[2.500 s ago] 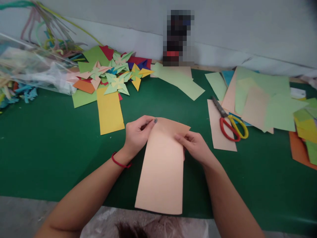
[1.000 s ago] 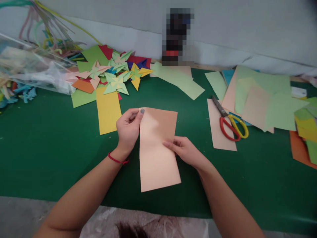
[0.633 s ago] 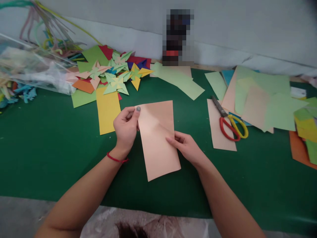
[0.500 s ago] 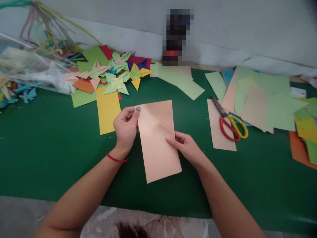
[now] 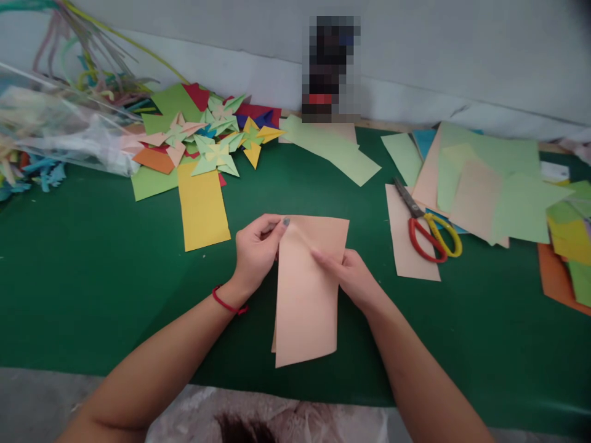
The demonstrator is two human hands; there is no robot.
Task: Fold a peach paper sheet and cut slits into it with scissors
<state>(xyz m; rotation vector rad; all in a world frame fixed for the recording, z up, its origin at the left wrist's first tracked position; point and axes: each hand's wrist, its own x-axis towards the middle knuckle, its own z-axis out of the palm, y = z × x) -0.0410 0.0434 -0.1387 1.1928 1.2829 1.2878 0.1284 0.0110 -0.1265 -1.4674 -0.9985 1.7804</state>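
Note:
A pale peach sheet of paper (image 5: pixel 307 307) is held up over the green tabletop, with a second edge showing behind its lower left side. My left hand (image 5: pixel 261 249) pinches its upper left corner between thumb and fingers, a red cord around the wrist. On the right edge, my right hand (image 5: pixel 353 274) grips the paper with the thumb on the front and the other fingers mostly behind. A crease or bend runs slanting between the two thumbs.
Scissors (image 5: pixel 427 231) with red and yellow handles lie on peach paper at the right, beside overlapping green and peach sheets (image 5: pixel 521 203). Folded paper stars (image 5: pixel 217 154) and a yellow sheet (image 5: pixel 203 212) lie at the left. A clear plastic bag (image 5: pixel 83 135) sits farther left.
The peach paper has come nearer to me and turned slightly, its top now bent back more. My left hand has moved right and down with it; my right hand has stayed nearly in place.

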